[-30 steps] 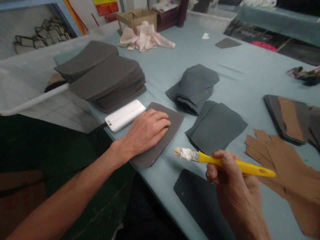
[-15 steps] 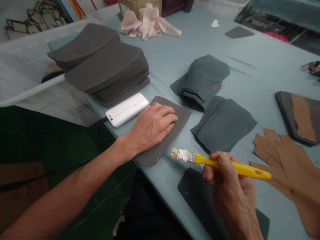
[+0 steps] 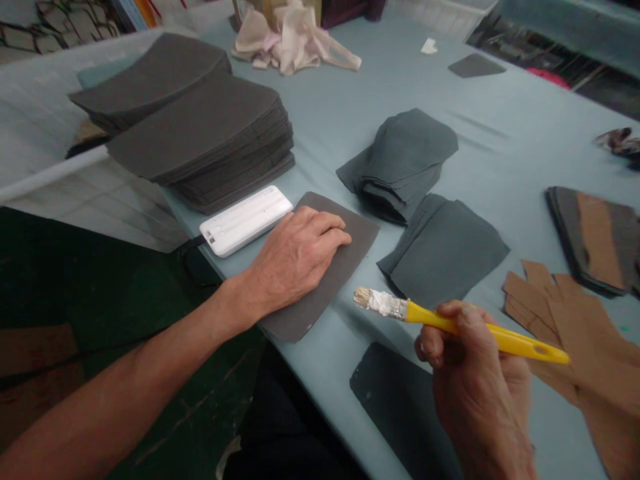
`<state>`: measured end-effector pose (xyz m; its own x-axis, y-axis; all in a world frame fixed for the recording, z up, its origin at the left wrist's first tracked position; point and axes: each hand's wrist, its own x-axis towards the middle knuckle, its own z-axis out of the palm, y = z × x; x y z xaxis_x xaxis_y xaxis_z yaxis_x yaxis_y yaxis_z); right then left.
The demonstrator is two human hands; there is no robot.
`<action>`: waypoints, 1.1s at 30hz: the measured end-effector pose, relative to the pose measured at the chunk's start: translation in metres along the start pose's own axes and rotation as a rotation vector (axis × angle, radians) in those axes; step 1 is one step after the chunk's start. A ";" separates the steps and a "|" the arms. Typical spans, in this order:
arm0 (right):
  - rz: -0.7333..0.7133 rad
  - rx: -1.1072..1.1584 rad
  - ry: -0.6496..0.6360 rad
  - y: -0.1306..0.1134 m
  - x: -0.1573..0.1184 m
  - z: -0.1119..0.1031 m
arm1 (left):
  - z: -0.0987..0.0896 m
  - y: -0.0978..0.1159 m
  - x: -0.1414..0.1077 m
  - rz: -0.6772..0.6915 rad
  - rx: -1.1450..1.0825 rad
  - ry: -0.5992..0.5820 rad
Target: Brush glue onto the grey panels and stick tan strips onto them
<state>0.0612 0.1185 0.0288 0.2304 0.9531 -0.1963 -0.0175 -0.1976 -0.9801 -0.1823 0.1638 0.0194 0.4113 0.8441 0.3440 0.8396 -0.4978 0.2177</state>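
Observation:
My left hand (image 3: 300, 257) lies palm down on a dark grey panel (image 3: 305, 310) at the table's near edge, its fingers slightly bent. Beside it is a white rectangular device (image 3: 246, 220) with a black cable. My right hand (image 3: 475, 373) grips the yellow handle of a brush (image 3: 440, 319), whose bristles carry white paste and point left, above the table. Below the brush a darker panel (image 3: 395, 393) lies flat, partly hidden by my right hand. Two piles of dark green-grey pieces (image 3: 413, 157) (image 3: 450, 247) lie beyond the brush.
Tall stacks of grey panels (image 3: 215, 133) stand at the back left, by a white plastic crate (image 3: 135, 193). Brown strips (image 3: 575, 320) and a banded stack (image 3: 595, 240) are at the right. Pale cloth scraps (image 3: 295, 40) lie at the back of the blue-grey table (image 3: 500, 160).
My right hand has moved a little to the right with the brush, away from the grey panel. My left hand remains on the panel. The view has shifted slightly.

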 end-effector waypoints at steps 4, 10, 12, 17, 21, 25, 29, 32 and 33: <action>-0.001 0.011 -0.009 -0.001 0.000 0.004 | 0.001 0.000 0.000 -0.001 -0.006 -0.001; -0.009 0.017 -0.031 -0.003 -0.004 0.008 | 0.002 0.000 0.000 -0.006 0.005 0.006; -0.009 0.005 -0.033 -0.003 -0.005 0.009 | 0.002 0.000 0.000 -0.001 0.007 0.011; -0.026 -0.006 -0.023 -0.003 -0.006 0.011 | 0.003 0.000 0.000 0.000 0.006 0.017; -0.028 0.006 -0.023 -0.002 -0.008 0.012 | 0.004 0.000 0.000 0.002 0.003 0.027; -0.034 0.026 -0.027 -0.003 -0.009 0.014 | 0.004 0.000 0.000 0.002 0.000 0.029; -0.048 0.020 -0.012 -0.005 -0.009 0.018 | 0.003 0.001 0.000 -0.006 -0.013 0.018; -0.072 0.000 -0.001 -0.006 -0.008 0.020 | 0.003 0.001 0.000 -0.009 -0.015 0.017; -0.077 -0.011 0.001 -0.006 -0.008 0.021 | 0.003 0.001 0.000 -0.009 -0.015 0.020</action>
<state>0.0394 0.1166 0.0356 0.2317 0.9653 -0.1203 0.0107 -0.1262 -0.9919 -0.1805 0.1643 0.0166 0.3968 0.8444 0.3598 0.8377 -0.4934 0.2341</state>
